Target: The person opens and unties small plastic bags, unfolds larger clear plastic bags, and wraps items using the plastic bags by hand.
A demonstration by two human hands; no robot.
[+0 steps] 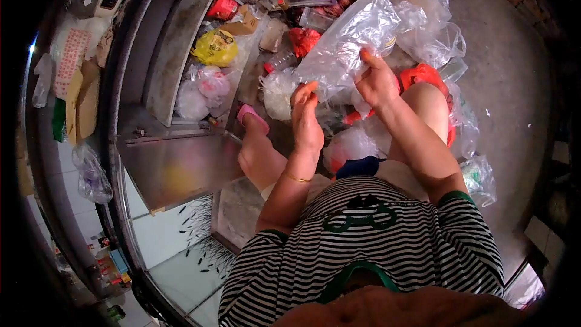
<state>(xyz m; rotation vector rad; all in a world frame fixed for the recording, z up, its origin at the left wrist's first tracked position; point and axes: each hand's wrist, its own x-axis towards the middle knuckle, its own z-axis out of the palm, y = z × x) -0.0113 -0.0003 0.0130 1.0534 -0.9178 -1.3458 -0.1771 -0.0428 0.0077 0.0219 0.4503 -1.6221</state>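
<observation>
A large clear plastic bag (348,42) stretches out in front of me, creased and shiny. My left hand (307,120) has its fingers closed at the near left corner of this bag. At the bag's near right edge, my right hand (378,82) pinches the plastic, its thumb pointing up and away from me. Beyond the bag and to its right lie more crumpled clear bags (426,24). A red plastic bag (423,75) shows beside my right knee, and a whitish bag (351,148) rests between my legs.
On the left, an open cabinet (181,54) holds a yellow bag (215,47), a red tub (223,5) and several pale bags. Its metal door (181,166) is swung open near my left leg. A clear bottle (280,62) lies on the floor. Cardboard (83,103) sits on the counter.
</observation>
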